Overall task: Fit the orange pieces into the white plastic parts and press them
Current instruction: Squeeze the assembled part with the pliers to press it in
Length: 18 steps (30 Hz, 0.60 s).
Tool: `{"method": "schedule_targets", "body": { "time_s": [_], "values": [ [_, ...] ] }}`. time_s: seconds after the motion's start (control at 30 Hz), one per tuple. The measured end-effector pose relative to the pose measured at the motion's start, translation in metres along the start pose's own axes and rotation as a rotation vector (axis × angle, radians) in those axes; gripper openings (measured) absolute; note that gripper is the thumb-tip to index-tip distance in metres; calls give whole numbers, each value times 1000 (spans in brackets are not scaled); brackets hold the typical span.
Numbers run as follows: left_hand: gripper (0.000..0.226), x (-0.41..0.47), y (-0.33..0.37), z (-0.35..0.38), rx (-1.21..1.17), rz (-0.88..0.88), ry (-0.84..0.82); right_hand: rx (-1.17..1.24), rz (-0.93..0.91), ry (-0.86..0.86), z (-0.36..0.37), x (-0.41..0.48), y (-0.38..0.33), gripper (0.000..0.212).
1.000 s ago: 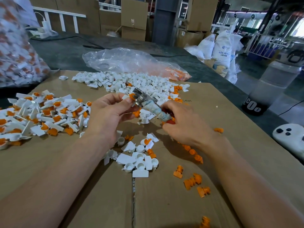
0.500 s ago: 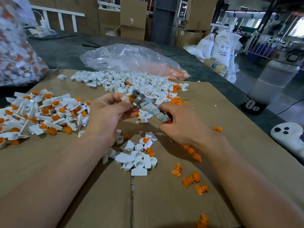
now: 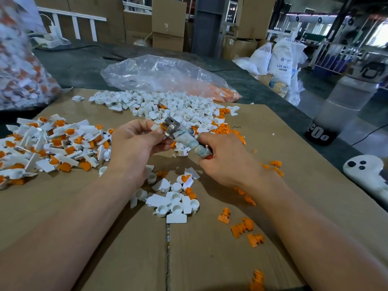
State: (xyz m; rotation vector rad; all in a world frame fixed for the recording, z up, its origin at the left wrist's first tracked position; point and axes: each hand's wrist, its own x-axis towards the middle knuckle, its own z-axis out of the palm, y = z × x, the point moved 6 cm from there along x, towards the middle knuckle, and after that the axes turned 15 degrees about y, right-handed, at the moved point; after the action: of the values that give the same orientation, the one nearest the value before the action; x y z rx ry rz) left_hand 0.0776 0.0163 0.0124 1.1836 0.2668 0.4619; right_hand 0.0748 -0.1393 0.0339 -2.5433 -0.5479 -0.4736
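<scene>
Cardboard [image 3: 210, 259], white part [image 3: 155, 127] in left hand [image 3: 136, 141]

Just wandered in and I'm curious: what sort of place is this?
Probably a small factory or warehouse workbench: stacked cardboard boxes behind, white sacks marked ABS resin, and white plastic parts heaped in front.

two hands [image 3: 136, 143] [image 3: 226, 162], one metal tool [image 3: 182, 137], two plastic bags [image 3: 163, 76] [image 3: 19, 76], one bottle [image 3: 340, 110], three heaps of white parts [image 3: 52, 143] [image 3: 168, 108] [image 3: 174, 200]

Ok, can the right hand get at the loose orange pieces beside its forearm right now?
Probably not at once: the right hand grips the wrapped tool. The orange pieces lie uncovered on the cardboard, so the path looks free.
</scene>
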Motion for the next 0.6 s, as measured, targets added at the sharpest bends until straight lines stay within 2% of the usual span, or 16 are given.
{"method": "schedule_targets", "body": {
  "time_s": [0.1, 0.4, 0.5, 0.57, 0.6],
  "values": [
    [28, 0, 0, -1, 21, 3, 11, -13, -2, -3, 1, 0, 0, 12],
    [24, -2, 2, -3, 38, -5, 54, -44, -29, 18, 4, 0, 0, 15],
    [21, -2, 8, -4, 187, 122, 65, -18, 25, 42, 0, 3, 9, 19],
    [23, -2, 14, -6, 399, 298, 80, -2, 77, 81, -7, 6, 18, 13],
    [22, -2, 17, -7, 509, 387, 87, -5, 99, 104, -9, 7, 23, 16]
  ]
}}
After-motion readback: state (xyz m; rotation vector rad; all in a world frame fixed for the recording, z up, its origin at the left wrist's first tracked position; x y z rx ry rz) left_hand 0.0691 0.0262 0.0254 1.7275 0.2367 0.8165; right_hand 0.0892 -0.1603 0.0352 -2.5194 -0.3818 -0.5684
